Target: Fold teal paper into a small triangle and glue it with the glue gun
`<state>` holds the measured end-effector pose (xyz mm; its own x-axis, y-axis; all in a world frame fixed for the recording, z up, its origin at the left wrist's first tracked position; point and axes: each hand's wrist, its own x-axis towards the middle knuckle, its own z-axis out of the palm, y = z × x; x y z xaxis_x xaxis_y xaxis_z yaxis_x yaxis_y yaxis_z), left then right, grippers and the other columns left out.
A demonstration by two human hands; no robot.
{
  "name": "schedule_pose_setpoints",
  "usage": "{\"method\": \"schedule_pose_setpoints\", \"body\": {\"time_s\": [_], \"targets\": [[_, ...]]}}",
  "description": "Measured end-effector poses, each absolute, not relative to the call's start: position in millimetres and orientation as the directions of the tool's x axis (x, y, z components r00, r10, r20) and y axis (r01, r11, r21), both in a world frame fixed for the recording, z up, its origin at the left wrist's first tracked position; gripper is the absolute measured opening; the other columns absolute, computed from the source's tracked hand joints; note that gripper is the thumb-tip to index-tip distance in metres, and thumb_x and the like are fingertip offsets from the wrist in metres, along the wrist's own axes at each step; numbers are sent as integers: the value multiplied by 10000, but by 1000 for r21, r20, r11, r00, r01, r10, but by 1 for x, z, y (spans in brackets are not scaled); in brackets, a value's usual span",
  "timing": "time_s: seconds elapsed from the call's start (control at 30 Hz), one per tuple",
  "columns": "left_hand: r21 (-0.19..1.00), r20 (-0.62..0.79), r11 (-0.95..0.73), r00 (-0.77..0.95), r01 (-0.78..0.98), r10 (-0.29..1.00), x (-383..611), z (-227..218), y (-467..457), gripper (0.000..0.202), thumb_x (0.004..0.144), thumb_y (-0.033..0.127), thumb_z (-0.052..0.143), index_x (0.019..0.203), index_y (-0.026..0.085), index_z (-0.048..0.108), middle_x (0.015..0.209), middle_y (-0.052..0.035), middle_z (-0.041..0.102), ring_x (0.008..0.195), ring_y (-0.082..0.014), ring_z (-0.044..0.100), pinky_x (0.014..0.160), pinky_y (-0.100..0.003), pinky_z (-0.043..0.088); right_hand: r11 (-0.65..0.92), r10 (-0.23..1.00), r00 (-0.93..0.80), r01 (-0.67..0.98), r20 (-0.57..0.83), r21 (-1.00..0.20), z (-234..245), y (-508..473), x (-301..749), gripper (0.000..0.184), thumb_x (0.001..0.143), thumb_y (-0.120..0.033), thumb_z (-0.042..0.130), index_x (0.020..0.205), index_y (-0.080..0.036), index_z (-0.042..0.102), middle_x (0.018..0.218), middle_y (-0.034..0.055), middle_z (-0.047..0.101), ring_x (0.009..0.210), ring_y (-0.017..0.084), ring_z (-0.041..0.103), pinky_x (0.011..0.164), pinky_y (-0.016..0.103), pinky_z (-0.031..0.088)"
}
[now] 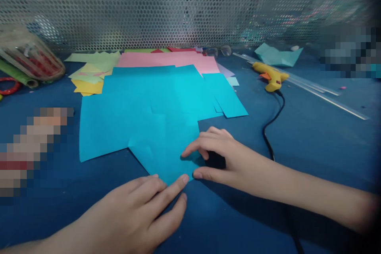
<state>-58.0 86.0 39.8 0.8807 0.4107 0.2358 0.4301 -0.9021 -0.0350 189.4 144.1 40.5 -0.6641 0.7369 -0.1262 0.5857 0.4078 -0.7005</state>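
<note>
Several overlapping sheets of bright blue paper [119, 119] lie on the dark blue table in front of me. The nearest blue piece [166, 151] points toward me with a cut or folded lower corner. My left hand [149, 206] rests along that lower edge, its fingers stretched out and the index fingertip on the paper. Just to the right, my right hand [217, 154] hovers over the same piece, thumb and index finger apart with nothing between them. Pink paper [166, 58] shows behind the blue sheets.
A yellow glue gun [272, 77] with a black cord [266, 135] lies at right, beside clear glue sticks [333, 101]. Folded teal paper [278, 55] is behind it. Green and yellow scraps [92, 71], a plastic jar [32, 55] and red scissors handles [12, 86] are left. Perforated metal [178, 8] stands behind.
</note>
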Motion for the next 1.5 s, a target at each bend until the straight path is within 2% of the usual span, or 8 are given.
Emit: {"method": "schedule_pose_setpoints", "body": {"time_s": [0.3,0.43,0.57,0.73,0.9,1.1,1.33,1.5], "targets": [[-81,193,-900,892,429,408,-56,42,86,258,966,261,481,1115,235,690,1249,40,694,905,-146,627,818,-277,457,508,740,-671,517,42,-688,30,144,195,347,846,-458,723,1116,-250,654,1026,64,569,940,230,543,830,397,431],[-109,190,-897,895,429,405,-55,42,84,263,969,280,486,1117,237,699,1247,24,696,923,-156,619,835,-277,448,487,766,-642,558,22,-672,30,142,191,200,885,-425,687,918,-230,654,975,41,567,908,215,546,843,408,401],[-131,209,-904,902,408,377,-57,39,82,367,1016,236,365,1167,213,698,1281,17,677,1069,-161,580,895,-282,414,442,793,-609,591,-14,-675,36,140,186,202,914,-343,657,765,-211,626,889,19,530,872,201,519,809,383,372],[-146,226,-883,884,447,410,-55,41,84,373,1021,240,372,1190,170,696,1271,8,684,1160,-161,525,881,-268,409,435,789,-613,606,-43,-667,40,141,184,196,920,-310,642,757,-205,620,893,24,514,888,209,499,823,396,361],[-114,206,-901,897,420,392,-54,42,84,288,985,297,503,1117,186,734,1290,8,673,1067,-155,573,880,-260,430,435,799,-601,615,-32,-658,36,140,184,219,887,-318,683,709,-202,628,871,28,496,858,208,489,781,381,377],[-79,196,-905,897,418,397,-57,37,85,320,1010,275,435,1068,212,743,1291,29,670,1107,-131,576,884,-264,431,462,812,-581,578,58,-672,27,141,184,251,822,-309,749,633,-198,626,845,22,488,827,193,497,760,365,394],[-94,195,-894,888,439,416,-54,40,84,438,1046,216,288,1146,184,713,1292,20,668,1100,-119,597,892,-270,427,447,818,-575,599,31,-664,30,140,183,248,847,-304,732,650,-196,629,828,21,488,812,193,496,747,373,393],[-103,185,-895,892,435,412,-54,42,84,391,1047,262,340,1168,200,706,1306,39,658,1114,-104,584,880,-265,441,446,814,-580,613,12,-651,32,139,183,233,857,-273,723,675,-193,602,849,25,500,819,197,495,744,375,398]]}}
